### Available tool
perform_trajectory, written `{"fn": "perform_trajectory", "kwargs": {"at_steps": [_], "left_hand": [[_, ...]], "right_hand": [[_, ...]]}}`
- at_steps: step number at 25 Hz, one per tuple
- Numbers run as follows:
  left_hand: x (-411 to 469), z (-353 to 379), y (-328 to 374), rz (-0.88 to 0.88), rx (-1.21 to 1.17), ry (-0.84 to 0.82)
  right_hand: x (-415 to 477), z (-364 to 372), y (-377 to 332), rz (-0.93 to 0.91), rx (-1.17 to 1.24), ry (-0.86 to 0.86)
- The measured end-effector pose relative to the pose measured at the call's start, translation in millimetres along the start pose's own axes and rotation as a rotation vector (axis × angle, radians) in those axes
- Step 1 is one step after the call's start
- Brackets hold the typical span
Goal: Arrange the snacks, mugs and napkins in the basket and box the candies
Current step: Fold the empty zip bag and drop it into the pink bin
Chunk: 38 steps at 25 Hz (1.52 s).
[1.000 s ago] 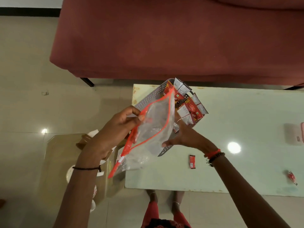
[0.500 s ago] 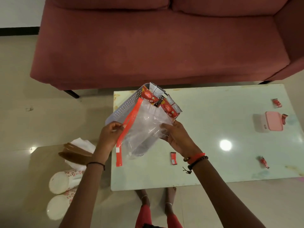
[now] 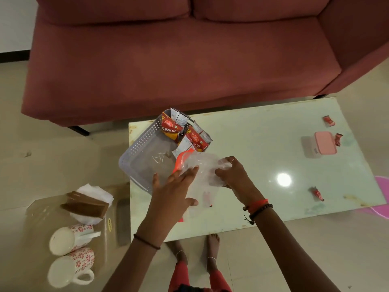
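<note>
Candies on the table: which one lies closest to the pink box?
The red candy just beside the pink box; the others lie well apart from it.

Clear bag (image 3: pixel 202 175): near part covered by left hand (image 3: pixel 174 188).
Small red packet (image 3: pixel 207 199): blurred beneath bag's plastic, print unreadable.
Candies (image 3: pixel 317 193): wrappers too small to read.
Box (image 3: pixel 324 143): side label illegible.
Sofa (image 3: pixel 168 60): cut by top and right edges.
Pink object (image 3: pixel 382 197): cut by right edge, unidentifiable.
</note>
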<state>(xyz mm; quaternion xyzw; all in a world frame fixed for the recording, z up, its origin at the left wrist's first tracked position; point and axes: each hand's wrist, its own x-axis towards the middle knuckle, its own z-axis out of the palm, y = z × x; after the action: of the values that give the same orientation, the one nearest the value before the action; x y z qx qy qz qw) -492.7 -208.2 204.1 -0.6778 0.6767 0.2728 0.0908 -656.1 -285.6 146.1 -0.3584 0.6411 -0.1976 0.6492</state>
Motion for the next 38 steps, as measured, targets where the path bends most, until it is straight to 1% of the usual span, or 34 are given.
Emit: {"fn": "perform_trajectory", "kwargs": {"at_steps": [1,2,4,5,7,8,9,10,12,14,15,16,17,18,19,20,21,22,23,24,26,27,28,32,36,38], "left_hand": [[5,6,-4,-0.016,0.027,-0.052],[9,13,-7,-0.021,0.017,-0.062],[15,23,-5,-0.004,-0.098,-0.087],[17,27,-1,0.013,-0.231,-0.094],[18,33,9,0.062,-0.522,-0.052],[20,35,15,0.084,-0.611,0.001],[21,37,20,0.099,-0.651,0.073],[23,38,26,0.103,-0.650,0.158],[29,40,36,0.080,-0.552,0.308],[34,40,43,0.052,-0.384,0.378],[35,41,44,0.040,-0.315,0.388],[35,43,45,0.026,-0.265,0.386],[35,46,43,0.011,-0.227,0.380],[33,48,42,-0.003,-0.191,0.381],[32,51,41,-0.020,-0.153,0.386],[31,53,40,-0.042,-0.121,0.393],[30,54,39,-0.066,-0.101,0.399],[30,55,39,-0.085,-0.088,0.402],[30,56,40,-0.093,-0.080,0.393],[31,56,42,-0.093,-0.079,0.376],[33,56,47,-0.076,-0.128,0.326],[34,56,49,-0.067,-0.178,0.305],[35,56,52,-0.062,-0.234,0.292],[36,59,47,-0.077,-0.409,0.235],[35,55,52,0.021,-0.439,0.198],[40,52,61,0.089,-0.432,0.145]], "right_hand": [[-4,-7,-1,0.021,0.084,-0.082],[-8,-13,-2,0.043,0.185,-0.176],[-14,-27,-4,0.083,0.364,-0.323],[-15,-33,-5,0.107,0.440,-0.359],[-18,-41,-5,0.203,0.614,-0.364],[-21,-44,-5,0.268,0.708,-0.364],[-23,-45,-3,0.326,0.785,-0.375],[-26,-45,-1,0.366,0.845,-0.395],[-30,-43,3,0.434,0.933,-0.405],[-31,-47,4,0.472,0.976,-0.363],[-33,-51,2,0.453,0.934,-0.350],[-35,-56,-1,0.410,0.820,-0.347],[-36,-63,-3,0.344,0.621,-0.333],[-37,-70,-3,0.255,0.350,-0.304],[-37,-79,-2,0.155,0.048,-0.240],[-38,-87,-1,0.056,-0.188,-0.136],[-40,-92,-1,-0.057,-0.318,-0.044],[-43,-95,-2,-0.184,-0.352,-0.011],[-46,-95,-1,-0.304,-0.380,-0.040],[-49,-92,0,-0.395,-0.446,-0.104],[-53,-83,11,-0.478,-0.640,-0.209],[-54,-79,18,-0.479,-0.686,-0.213],[-56,-77,24,-0.464,-0.673,-0.190],[-55,-72,38,-0.377,-0.429,-0.069],[-61,-74,46,-0.283,-0.218,0.005],[-64,-81,51,-0.263,-0.139,0.055]]}}
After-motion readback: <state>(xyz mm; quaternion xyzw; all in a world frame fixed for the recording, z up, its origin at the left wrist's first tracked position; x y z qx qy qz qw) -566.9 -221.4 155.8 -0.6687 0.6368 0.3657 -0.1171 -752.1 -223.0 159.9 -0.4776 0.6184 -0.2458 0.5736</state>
